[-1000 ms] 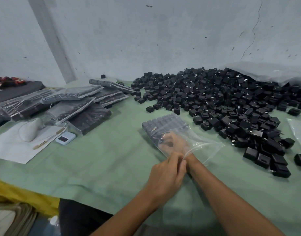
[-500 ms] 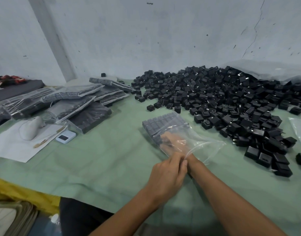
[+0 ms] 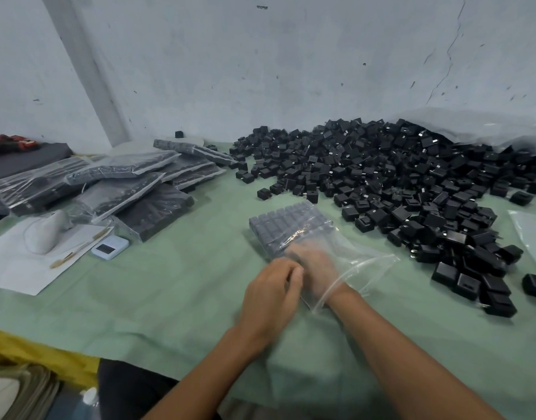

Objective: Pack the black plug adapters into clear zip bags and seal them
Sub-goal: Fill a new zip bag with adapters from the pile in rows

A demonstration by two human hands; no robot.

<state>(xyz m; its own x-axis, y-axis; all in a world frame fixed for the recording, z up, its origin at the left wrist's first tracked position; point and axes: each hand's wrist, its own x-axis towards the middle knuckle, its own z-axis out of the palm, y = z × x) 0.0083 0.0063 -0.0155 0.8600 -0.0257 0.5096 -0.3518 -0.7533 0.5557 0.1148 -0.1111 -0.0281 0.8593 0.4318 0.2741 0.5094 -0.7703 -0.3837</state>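
Note:
A clear zip bag (image 3: 362, 263) lies on the green table cover (image 3: 169, 298), its far end filled with neat rows of black plug adapters (image 3: 286, 225). My right hand (image 3: 315, 268) is inside the bag up to the wrist, fingertips at the nearest row; the plastic blurs its fingers. My left hand (image 3: 269, 294) pinches the bag's left edge by the mouth. A big loose pile of black adapters (image 3: 397, 177) spreads across the right and back of the table.
Several filled zip bags (image 3: 124, 189) are stacked at the left. In front of them lie a white sheet (image 3: 15, 268), a pale rounded object (image 3: 45, 231), a thin stick (image 3: 79, 247) and a small white device (image 3: 109, 247). Another clear bag (image 3: 530, 234) lies far right.
My left hand has shifted slightly forward along the bag's edge. My right hand stays inside the bag, moving a little among the adapters.

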